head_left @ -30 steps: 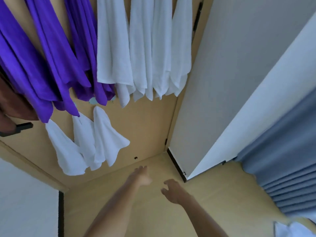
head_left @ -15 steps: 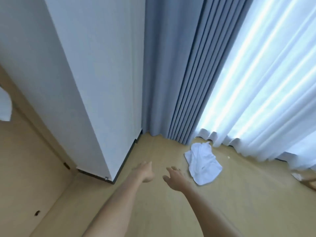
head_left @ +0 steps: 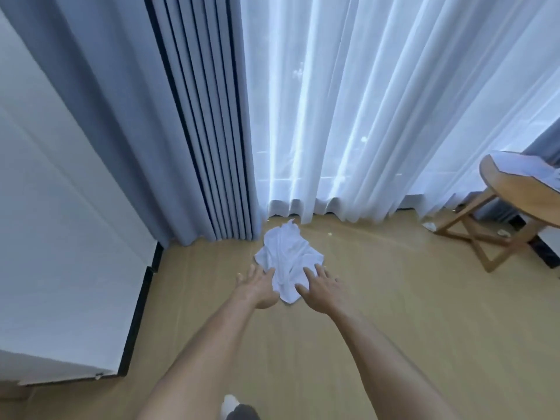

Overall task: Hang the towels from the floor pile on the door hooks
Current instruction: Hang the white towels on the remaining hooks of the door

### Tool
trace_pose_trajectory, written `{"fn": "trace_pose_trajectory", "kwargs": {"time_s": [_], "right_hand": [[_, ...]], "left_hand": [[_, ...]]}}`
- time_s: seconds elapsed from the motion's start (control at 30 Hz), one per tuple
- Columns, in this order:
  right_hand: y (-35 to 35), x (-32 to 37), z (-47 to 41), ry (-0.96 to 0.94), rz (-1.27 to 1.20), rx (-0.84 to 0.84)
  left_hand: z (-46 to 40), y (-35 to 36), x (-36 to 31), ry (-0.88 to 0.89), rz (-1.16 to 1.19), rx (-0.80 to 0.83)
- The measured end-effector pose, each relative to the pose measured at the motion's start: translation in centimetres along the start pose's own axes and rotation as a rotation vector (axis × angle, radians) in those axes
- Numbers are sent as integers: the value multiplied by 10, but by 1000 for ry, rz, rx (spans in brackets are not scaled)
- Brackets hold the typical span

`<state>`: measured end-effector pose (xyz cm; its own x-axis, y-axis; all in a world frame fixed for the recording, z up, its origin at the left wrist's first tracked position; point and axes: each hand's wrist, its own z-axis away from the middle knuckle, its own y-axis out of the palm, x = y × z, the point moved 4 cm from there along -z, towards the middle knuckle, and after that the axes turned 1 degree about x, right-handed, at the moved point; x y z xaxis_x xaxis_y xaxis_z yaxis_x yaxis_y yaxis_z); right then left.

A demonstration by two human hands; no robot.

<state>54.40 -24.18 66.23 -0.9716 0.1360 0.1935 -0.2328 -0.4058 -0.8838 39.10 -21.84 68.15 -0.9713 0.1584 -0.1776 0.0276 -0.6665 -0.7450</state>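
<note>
While curtains [head_left: 206, 116] hang behind, a stool [head_left: 515, 207] stands right of the towel [head_left: 288, 256].

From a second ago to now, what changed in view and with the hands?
The view swung from the door of hung towels to the white towel on the floor. Both hands, left and right, reached toward it, fingers spread. Neither grips it yet. The towel lies as it did.
</note>
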Motion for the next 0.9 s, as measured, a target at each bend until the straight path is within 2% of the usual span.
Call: {"fn": "trace_pose_trajectory", "kwargs": {"time_s": [0.27,0.47,0.6,0.77,0.9], "right_hand": [[-9,-32,-113,39,24,66],[-17,-60,-213,128,2,175],[-11,-65,-261,122,0,261],[21,-78,-325,109,-1,323],[87,-90,-391,52,21,353]], "left_hand": [[-134,-37,-12,9,-67,83],[-243,-70,-15,40,-89,135],[-294,-69,-2,14,-87,189],[-359,-52,9,-10,-81,252],[-426,-10,21,-27,-74,241]]}}
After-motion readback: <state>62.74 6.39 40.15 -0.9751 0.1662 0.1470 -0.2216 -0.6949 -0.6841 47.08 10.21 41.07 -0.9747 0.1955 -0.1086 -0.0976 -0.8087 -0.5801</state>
